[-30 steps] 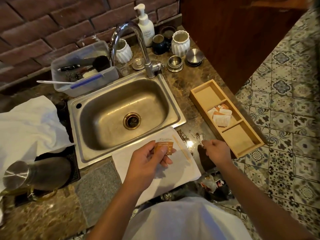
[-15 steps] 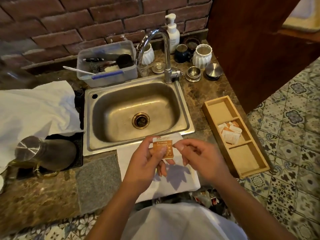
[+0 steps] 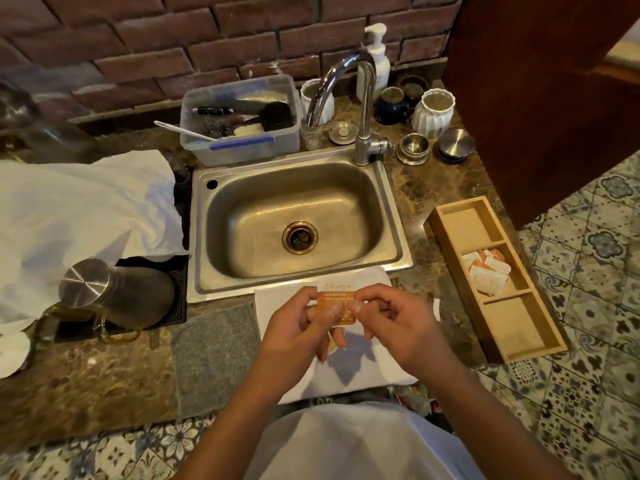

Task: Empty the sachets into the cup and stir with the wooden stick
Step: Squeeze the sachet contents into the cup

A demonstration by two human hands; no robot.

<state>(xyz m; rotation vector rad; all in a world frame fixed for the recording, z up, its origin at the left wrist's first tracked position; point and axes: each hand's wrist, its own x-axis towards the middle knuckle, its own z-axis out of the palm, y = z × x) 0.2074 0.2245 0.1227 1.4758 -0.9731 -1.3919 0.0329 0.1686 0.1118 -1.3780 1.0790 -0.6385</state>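
We are holding an orange sachet (image 3: pixel 337 303) between both hands, just in front of the near rim of the steel sink (image 3: pixel 391 216) and above a white napkin (image 3: pixel 363 372) that is lying on the marble counter (image 3: pixel 86 382). Our left hand (image 3: pixel 298 336) is pinching the sachet's left side, thumb pressing on its printed face and fingers curling behind it; our right hand (image 3: pixel 398 323) is gripping the right edge near the top corner between thumb and forefinger, the other fingers folding loosely into the palm. The sachet's white top strip is standing upright and looking unbroken (the print on it is too small for us to read).

To our right a wooden tray (image 3: pixel 519 344) with three compartments is sitting on the counter, and more sachets (image 3: pixel 486 271) are lying heaped in its middle compartment, while the two end ones are showing bare wood. Behind the sink, by the tap (image 3: pixel 363 109), several cups are standing along the brick wall, among them a white ribbed cup (image 3: pixel 433 112) and a dark blue one (image 3: pixel 391 105). We cannot tell which cup is ours, and we are not seeing the wooden stick clearly anywhere.
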